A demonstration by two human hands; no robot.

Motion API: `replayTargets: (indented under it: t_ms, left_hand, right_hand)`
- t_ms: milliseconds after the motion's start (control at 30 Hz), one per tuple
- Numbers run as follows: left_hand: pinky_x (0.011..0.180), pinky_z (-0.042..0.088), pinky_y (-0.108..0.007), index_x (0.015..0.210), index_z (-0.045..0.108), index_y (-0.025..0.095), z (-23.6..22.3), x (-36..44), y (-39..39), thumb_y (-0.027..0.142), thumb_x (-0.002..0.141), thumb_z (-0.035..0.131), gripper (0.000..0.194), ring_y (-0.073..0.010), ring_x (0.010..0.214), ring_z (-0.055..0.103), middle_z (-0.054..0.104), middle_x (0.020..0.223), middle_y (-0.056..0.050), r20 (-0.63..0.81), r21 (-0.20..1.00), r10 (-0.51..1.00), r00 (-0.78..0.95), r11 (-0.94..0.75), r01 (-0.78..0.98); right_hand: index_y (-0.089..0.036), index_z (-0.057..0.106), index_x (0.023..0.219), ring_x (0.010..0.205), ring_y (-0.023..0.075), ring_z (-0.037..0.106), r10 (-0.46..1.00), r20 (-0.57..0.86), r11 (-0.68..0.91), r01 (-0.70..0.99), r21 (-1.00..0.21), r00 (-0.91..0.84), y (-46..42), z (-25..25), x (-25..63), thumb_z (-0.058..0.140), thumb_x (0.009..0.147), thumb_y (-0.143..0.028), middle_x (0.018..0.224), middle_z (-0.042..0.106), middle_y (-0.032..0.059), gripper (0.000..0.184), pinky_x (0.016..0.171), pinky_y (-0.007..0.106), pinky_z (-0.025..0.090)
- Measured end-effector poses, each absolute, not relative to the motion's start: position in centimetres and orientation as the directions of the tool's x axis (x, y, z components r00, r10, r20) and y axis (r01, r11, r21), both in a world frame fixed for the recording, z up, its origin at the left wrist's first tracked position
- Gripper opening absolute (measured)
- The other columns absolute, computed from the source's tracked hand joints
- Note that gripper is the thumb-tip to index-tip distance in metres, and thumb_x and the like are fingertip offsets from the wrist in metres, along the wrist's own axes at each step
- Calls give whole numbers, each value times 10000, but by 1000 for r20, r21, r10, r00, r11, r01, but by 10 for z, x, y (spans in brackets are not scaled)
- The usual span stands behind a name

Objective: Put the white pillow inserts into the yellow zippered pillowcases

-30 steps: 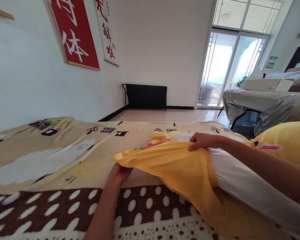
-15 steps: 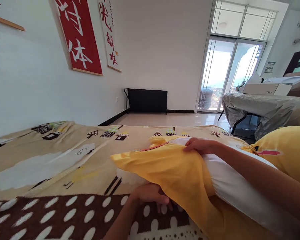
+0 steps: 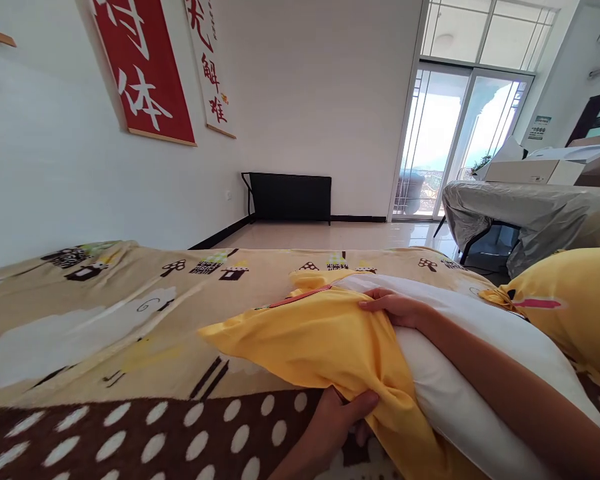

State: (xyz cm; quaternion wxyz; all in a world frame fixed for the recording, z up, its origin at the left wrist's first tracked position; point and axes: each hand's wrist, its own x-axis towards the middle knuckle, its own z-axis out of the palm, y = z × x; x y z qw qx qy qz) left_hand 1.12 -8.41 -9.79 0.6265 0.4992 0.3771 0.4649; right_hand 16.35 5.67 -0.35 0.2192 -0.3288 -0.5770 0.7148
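A yellow pillowcase [image 3: 310, 340] lies partly over a white pillow [image 3: 460, 380], its pointed corner stretching left across the bed. My left hand [image 3: 343, 417] pinches the near edge of the case, thumb on top and the fingers mostly hidden beneath the cloth. On the far side, my right hand [image 3: 393, 308] is closed on the case's fabric where it meets the white pillow. My right forearm lies across the pillow.
A patterned blanket [image 3: 130, 360] covers the bed. To the right rests another yellow pillow [image 3: 575, 313] with a pink mark. Beyond are a plastic-covered table [image 3: 545, 207] with boxes, a black folded piece of furniture [image 3: 290, 198] and a sliding glass door [image 3: 430, 140].
My left hand has moved right and up onto the pillowcase edge and closed on it. More of the white pillow shows, and the case's corner has shifted left. The view has tilted slightly.
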Motion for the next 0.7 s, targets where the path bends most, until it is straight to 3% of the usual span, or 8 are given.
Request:
replayTargets:
  t_ms: [100,300,433,533,633,700]
  left_hand:
    - [398,219,-243,558,533,186,-99,22,-92,694,568,672,527,-79,327,313,431,368,39,-59,967,970,236,114,-227]
    - [427,250,-260,559,546,191,-109,35,-102,731,613,606,546,-104,379,364,497,430,1,-190,968,960,204,218,-126]
    - [431,259,-266,540,560,198,-121,31,-101,776,635,531,587,-112,379,376,463,411,2,-126,990,959,253,137,-29]
    - [402,253,-266,475,497,208,-124,18,-89,791,615,533,600,-100,336,325,365,353,29,-12,988,999,-31,7,-157]
    - [347,260,-261,487,395,239,-120,4,-73,802,579,546,590,-101,310,278,284,345,64,-55,903,899,-435,-142,-406]
    - [359,315,-267,532,438,241,-117,-1,-66,725,631,589,516,-124,330,351,332,352,59,-107,886,875,-472,-131,-444]
  right_hand:
    - [-154,662,848,773,123,660,718,-191,-295,-43,-955,-669,45,-14,160,757,684,-304,865,709,50,242,730,205,521]
    - [-144,657,874,748,135,659,730,-239,-358,-61,-932,-640,23,-21,153,733,714,-338,846,706,53,263,732,236,512]
    - [-156,651,888,695,123,639,757,-225,-340,-76,-937,-614,21,-15,161,735,706,-351,809,699,33,280,640,216,494]
    - [-169,638,853,687,120,631,797,-175,-323,-163,-932,-578,23,-11,172,739,691,-317,779,685,12,242,622,207,487]
    - [-181,603,775,650,109,613,833,-129,-311,-262,-913,-538,26,-13,178,745,661,-281,708,651,-19,208,604,199,476]
    - [-191,577,744,643,106,605,855,-107,-264,-249,-932,-507,28,-16,177,728,663,-307,683,636,-28,207,611,197,472]
